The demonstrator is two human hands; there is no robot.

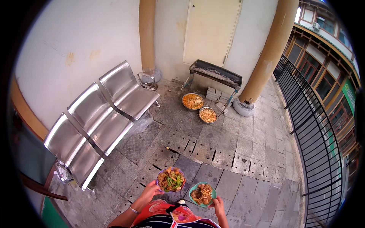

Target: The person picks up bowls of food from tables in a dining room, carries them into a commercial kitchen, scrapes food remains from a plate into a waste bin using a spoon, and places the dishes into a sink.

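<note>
Head view: a steel three-seat bench point(100, 119) stands at nine o'clock and a black railing point(317, 148) at three. At twelve, two metal basins point(193, 101) of food sit under a grill stand point(215, 73). The left hand point(149, 191) grips a purple bowl point(171, 179) of stir-fry; the right hand point(218, 205) grips a green bowl point(202, 194) of browned food, both at six.

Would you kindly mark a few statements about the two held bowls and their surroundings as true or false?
1. The left hand holds a purple bowl of food. True.
2. The right hand is empty. False: it holds a green bowl of food.
3. Two metal basins of food sit on the paving near the grill. True.
4. The metal bench has one seat. False: it has three.
5. A black railing runs along the person's left. False: it is on the right.
</note>
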